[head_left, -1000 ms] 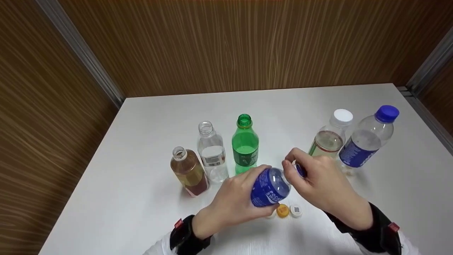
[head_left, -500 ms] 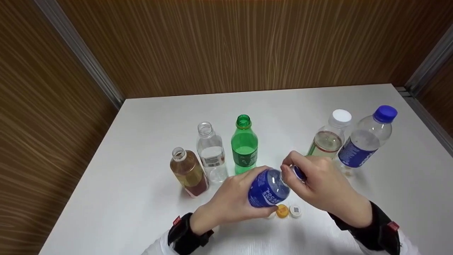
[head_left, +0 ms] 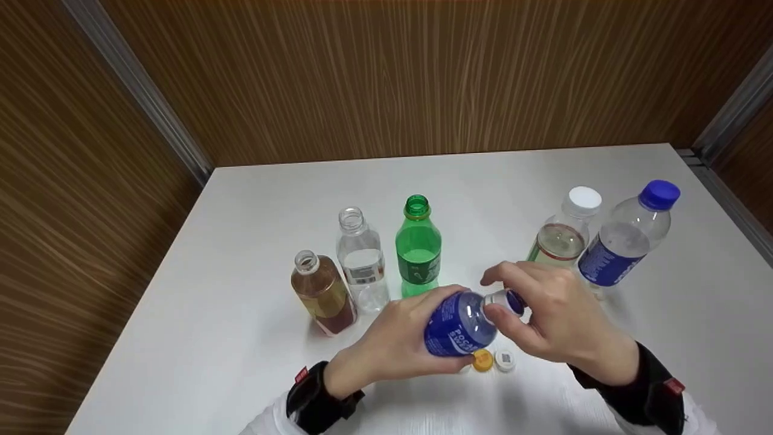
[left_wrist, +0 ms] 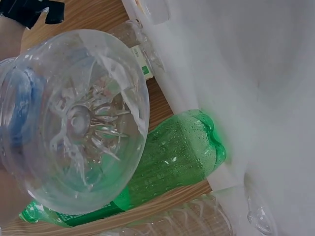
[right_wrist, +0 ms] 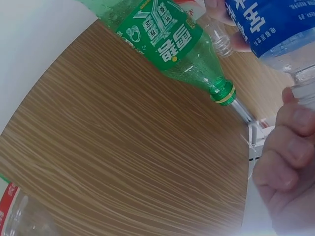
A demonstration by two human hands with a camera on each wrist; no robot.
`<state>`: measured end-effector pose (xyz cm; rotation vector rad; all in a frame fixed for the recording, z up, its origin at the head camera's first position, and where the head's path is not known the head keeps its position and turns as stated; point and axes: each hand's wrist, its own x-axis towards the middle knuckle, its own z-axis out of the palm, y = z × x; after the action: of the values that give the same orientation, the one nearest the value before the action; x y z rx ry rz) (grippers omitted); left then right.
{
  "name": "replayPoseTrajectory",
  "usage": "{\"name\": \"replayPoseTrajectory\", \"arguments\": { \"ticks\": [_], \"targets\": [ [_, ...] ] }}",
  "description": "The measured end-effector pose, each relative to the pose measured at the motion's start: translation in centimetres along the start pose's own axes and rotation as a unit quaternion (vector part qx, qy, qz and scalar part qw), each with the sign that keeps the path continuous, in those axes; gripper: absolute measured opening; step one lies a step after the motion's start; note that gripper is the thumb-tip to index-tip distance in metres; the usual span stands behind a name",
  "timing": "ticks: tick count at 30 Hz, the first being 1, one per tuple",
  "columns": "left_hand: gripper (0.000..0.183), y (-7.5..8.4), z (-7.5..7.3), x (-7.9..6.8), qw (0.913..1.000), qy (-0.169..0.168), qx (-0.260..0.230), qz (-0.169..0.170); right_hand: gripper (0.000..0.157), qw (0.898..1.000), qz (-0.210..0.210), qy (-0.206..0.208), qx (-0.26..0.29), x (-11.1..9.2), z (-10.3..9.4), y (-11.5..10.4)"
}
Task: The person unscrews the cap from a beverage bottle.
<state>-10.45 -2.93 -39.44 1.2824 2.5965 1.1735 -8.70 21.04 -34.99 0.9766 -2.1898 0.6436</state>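
In the head view my left hand (head_left: 398,338) grips a clear plastic drink bottle (head_left: 453,326) round its blue label, the neck tilted toward the right. My right hand (head_left: 552,308) is at the neck, its thumb against it and its index finger bent and lifted off. A dark blue cap (head_left: 517,301) shows at the mouth between thumb and fingers. The clear ribbed base of this bottle (left_wrist: 78,120) fills the left side of the left wrist view. In the right wrist view, curled fingers (right_wrist: 290,147) lie along the neck, below the blue label.
Uncapped brown (head_left: 325,293), clear (head_left: 362,263) and green (head_left: 418,251) bottles stand on the white table (head_left: 241,211). Capped bottles, one with a white cap (head_left: 584,199), one with a blue cap (head_left: 660,194), stand right. Orange (head_left: 482,360) and white (head_left: 505,360) caps lie near the held bottle.
My right index finger has lifted away from the cap and the hand has opened somewhat, baring more of the neck. The left hand and its bottle have barely shifted.
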Motion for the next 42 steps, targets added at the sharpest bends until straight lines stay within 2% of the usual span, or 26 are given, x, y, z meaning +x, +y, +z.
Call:
{"name": "replayPoseTrajectory", "arguments": {
  "ticks": [4, 6, 9, 14, 17, 22, 27, 31, 37, 40, 42],
  "targets": [
    [0.082, 0.1, 0.2, 0.0, 0.9992, 0.02, 0.033, 0.011, 0.048, 0.998, 0.067, -0.006, -0.013, -0.1, -0.1, -0.5],
    [0.082, 0.1, 0.3, -0.1, 0.9978, 0.035, 0.054, 0.017, 0.044, 0.996, 0.091, -0.015, -0.018, -0.1, -0.1, -0.8],
    [0.083, 0.0, 0.5, -0.1, 0.9954, 0.053, 0.075, 0.024, 0.035, 0.993, 0.11, -0.026, -0.018, 0.0, 0.0, -1.1],
    [0.083, 0.0, 0.6, -0.2, 0.9943, 0.062, 0.083, 0.025, 0.026, 0.992, 0.121, -0.031, -0.01, 0.0, 0.1, -1.4],
    [0.082, 0.0, 0.6, -0.1, 0.994, 0.062, 0.087, 0.025, 0.022, 0.993, 0.114, -0.03, -0.007, 0.1, 0.2, -1.4],
    [0.082, 0.0, 0.6, -0.1, 0.9927, 0.063, 0.099, 0.027, 0.003, 0.994, 0.106, -0.024, -0.016, 0.3, 0.3, -1.5],
    [0.082, 0.0, 0.5, -0.1, 0.9941, 0.056, 0.089, 0.026, 0.008, 0.994, 0.102, -0.026, -0.017, 0.4, 0.3, -1.5],
    [0.083, -0.1, 0.4, -0.1, 0.9964, 0.045, 0.068, 0.024, 0.011, 0.996, 0.08, -0.028, -0.012, 0.4, 0.2, -1.4],
    [0.083, -0.2, 0.2, 0.0, 0.9985, 0.025, 0.043, 0.023, 0.009, 0.999, 0.031, -0.02, -0.002, 0.4, 0.1, -1.1],
    [0.083, -0.3, 0.1, -0.1, 0.9992, 0.017, 0.029, 0.023, 0.001, 1.0, 0.0, -0.013, -0.001, 0.4, 0.1, -0.9],
    [0.082, -0.3, 0.1, -0.1, 0.9994, 0.014, 0.022, 0.022, 0.013, 1.0, -0.022, -0.01, -0.015, 0.4, 0.1, -0.8]
  ]
}}
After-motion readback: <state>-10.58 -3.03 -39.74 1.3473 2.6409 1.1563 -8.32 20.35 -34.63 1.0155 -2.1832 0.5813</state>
